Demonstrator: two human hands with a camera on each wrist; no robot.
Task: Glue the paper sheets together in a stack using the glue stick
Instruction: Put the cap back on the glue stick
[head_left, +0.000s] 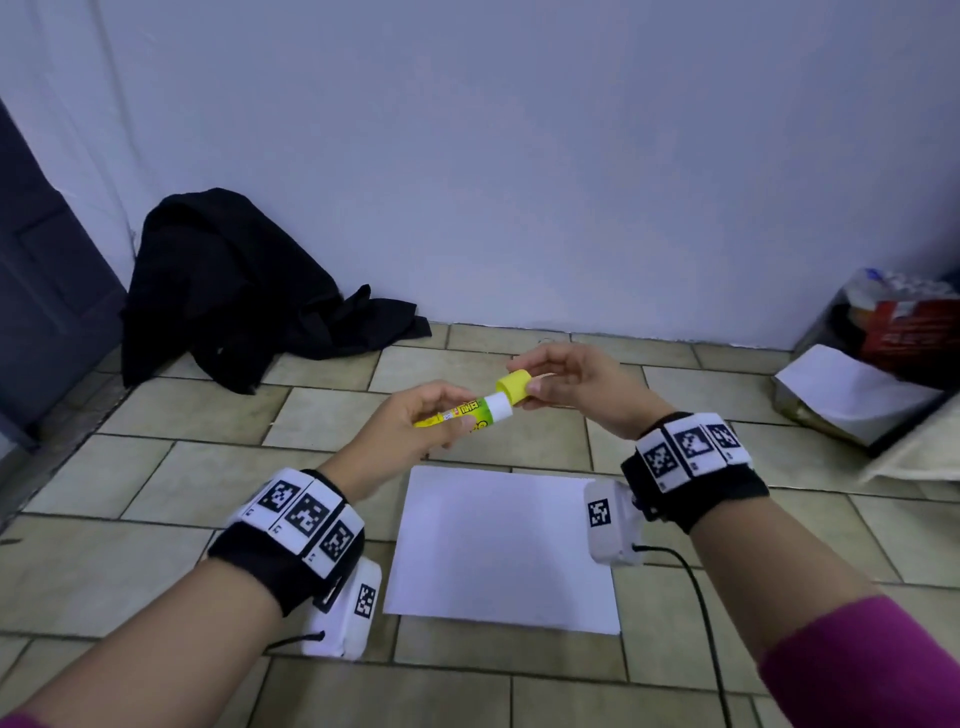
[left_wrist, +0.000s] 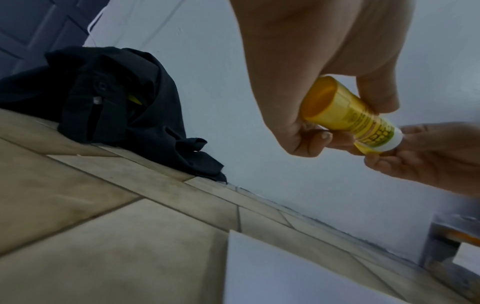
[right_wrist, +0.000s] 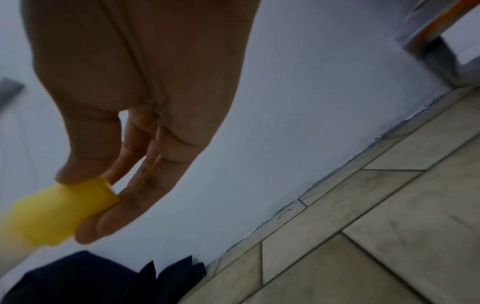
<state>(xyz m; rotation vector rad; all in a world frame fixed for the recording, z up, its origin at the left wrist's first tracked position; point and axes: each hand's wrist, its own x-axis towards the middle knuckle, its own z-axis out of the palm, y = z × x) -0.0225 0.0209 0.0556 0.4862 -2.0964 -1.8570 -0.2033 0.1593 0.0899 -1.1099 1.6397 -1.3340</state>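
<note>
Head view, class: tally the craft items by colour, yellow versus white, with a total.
Yellow: 2, the glue stick in the left hand and its cap in the right hand.
White: 1, the paper.
Total: 3

A plain room in a home, seen at floor level — beige rectangular floor tiles (head_left: 218, 410) meet a bare pale painted wall (head_left: 519, 156). A crumpled black garment (head_left: 234, 286) lies in the far left corner beside a dark panelled door (head_left: 47, 270); a bag of packaged goods (head_left: 898, 322) sits far right.
</note>
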